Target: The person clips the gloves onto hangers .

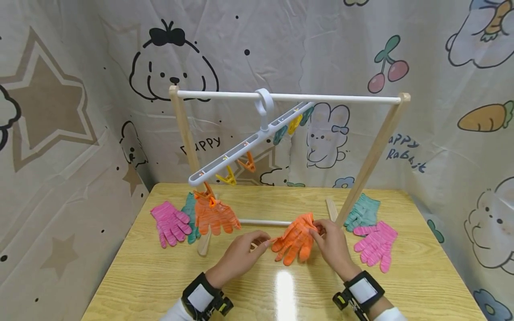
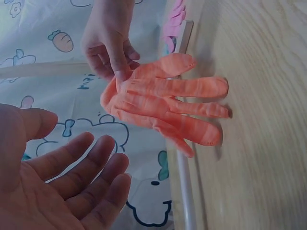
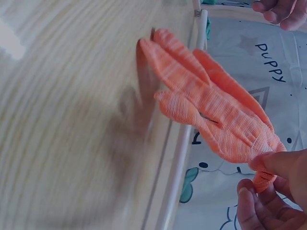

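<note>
The right hand (image 1: 331, 244) pinches an orange glove (image 1: 296, 240) by its cuff (image 3: 264, 180) — between the desk's (image 1: 136, 276) left and right edges. The left hand (image 1: 239, 255) — fingers loosely spread — is just beside it.

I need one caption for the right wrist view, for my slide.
Right hand pinching an orange glove by its cuff, left hand partly visible at top right.

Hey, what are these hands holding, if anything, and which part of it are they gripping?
The right hand pinches an orange knit glove by its cuff. The left hand holds nothing.
</note>
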Demonstrator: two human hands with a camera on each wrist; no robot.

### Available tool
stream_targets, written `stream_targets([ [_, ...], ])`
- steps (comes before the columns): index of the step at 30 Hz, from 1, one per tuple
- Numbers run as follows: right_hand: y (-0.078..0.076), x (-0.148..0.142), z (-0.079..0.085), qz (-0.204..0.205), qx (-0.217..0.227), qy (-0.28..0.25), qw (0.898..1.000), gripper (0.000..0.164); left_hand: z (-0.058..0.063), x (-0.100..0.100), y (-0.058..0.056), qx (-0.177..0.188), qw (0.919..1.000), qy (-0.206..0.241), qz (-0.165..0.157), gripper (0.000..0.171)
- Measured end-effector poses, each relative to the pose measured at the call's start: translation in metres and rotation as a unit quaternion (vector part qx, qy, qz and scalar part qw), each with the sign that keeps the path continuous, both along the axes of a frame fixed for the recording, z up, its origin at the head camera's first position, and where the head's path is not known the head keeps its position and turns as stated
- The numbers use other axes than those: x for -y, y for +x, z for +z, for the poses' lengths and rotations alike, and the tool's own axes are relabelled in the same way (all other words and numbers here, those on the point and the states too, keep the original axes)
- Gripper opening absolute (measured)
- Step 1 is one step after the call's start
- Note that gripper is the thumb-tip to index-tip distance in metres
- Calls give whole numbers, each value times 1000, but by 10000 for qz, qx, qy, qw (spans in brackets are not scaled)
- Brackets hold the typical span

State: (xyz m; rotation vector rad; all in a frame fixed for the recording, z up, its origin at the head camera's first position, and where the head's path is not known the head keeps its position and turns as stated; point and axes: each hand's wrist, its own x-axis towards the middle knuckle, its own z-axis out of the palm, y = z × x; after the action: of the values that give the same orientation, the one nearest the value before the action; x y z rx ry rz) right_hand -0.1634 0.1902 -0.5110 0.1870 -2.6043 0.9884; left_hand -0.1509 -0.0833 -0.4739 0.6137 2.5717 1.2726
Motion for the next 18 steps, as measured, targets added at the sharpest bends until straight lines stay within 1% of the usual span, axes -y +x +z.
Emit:
stream_targets([
  [3, -1, 1, 5, 8, -92, 5, 10000, 20, 3, 0, -2, -89, 9999, 49, 21, 31],
  [10, -5, 5, 16, 86, -365, -88, 9993, 20, 12, -1, -5, -147, 9998, 129, 34, 32],
  [18, -9, 13, 31, 163, -324, -181, 9992, 20, 24, -1, -6, -217, 9994, 279, 46, 29],
])
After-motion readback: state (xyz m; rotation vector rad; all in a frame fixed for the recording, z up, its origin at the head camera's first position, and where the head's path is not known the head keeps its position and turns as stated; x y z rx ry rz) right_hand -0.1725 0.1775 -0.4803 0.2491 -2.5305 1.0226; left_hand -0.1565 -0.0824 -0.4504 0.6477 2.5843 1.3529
